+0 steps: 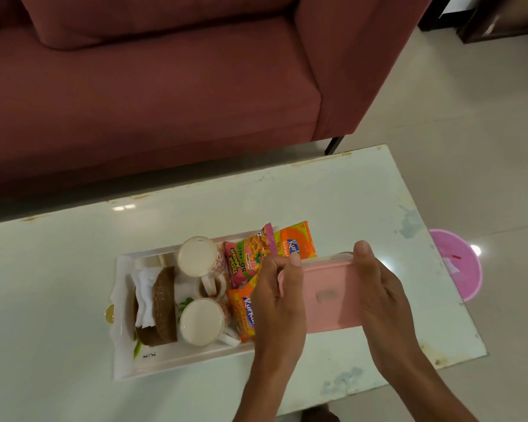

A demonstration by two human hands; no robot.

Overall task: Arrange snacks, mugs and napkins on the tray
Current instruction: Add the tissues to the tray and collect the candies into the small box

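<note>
Hands first: left hand (276,300) and right hand (378,295) each curl round one end of a pink container (333,300), gripping it above the table (73,269). It hides the white tray's (165,363) right end. The tray holds mugs (200,321), half-covered snack packets (247,260) and napkins (145,293).

1. White rectangular plastic tray (177,365): bore a green leaf print.
2. White ceramic mugs (197,256): carried red patterning on their sides.
3. White paper napkins (145,292): were plain.
4. Brown woven napkin holder (164,303): showed a basket weave.
5. Pink snack packet (247,260): had yellow and green lettering.
6. Orange snack packets (296,240): bore a blue logo.
7. Pale pink rectangular plastic container (329,296): was plain.
8. Maroon fabric sofa (150,102): was plain.
9. Glossy off-white table top (348,202): was rust-stained at its edges.
</note>
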